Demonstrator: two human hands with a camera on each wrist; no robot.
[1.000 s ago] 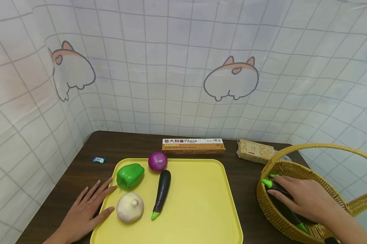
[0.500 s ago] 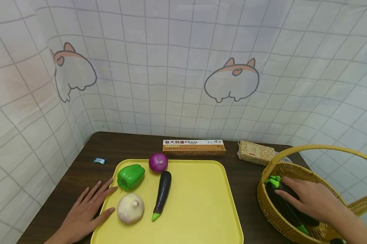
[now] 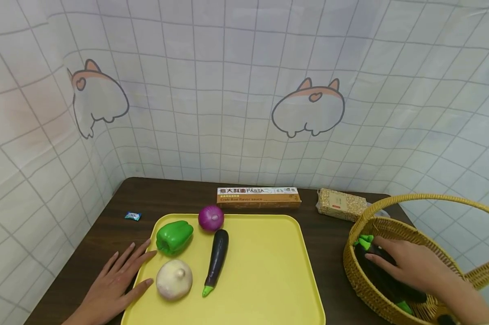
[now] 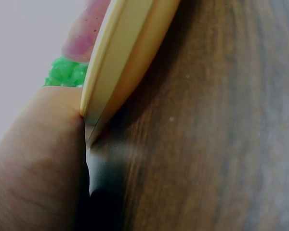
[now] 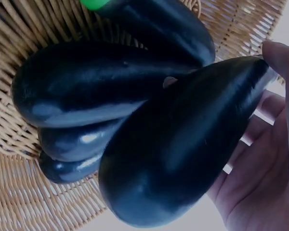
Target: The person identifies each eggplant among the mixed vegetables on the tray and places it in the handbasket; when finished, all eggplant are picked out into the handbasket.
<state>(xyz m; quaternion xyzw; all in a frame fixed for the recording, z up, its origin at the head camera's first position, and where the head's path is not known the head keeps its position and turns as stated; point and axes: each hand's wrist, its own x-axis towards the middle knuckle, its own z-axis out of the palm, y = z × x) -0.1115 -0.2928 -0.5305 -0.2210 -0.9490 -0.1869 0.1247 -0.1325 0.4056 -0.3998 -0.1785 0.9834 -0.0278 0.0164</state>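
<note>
In the head view, my right hand (image 3: 415, 264) reaches into a wicker basket (image 3: 362, 284) and grips a dark eggplant with a green stem. The right wrist view shows thumb and fingers around the narrow end of that eggplant (image 5: 178, 144); several other eggplants (image 5: 82, 84) lie beside it in the basket. At the left, my left hand (image 3: 112, 284) rests with spread fingers on the edge of a yellow tray (image 3: 268, 271). On the tray lie a green bell pepper (image 3: 174, 238), a pale round vegetable with a knob (image 3: 174, 280), a purple onion (image 3: 211, 219) and a slim eggplant (image 3: 216, 262).
Behind the tray lies a pasta box (image 3: 258, 197), with a vacuum-packed bag of grain (image 3: 342, 204) to its right. A small blue wrapped candy (image 3: 132, 215) sits at the table's left. The basket's tall handle (image 3: 427, 197) arches over the right side.
The eggplant in my right hand has shifted from near the basket's left rim to lie back among the other eggplants. My left hand has stayed on the tray's edge.
</note>
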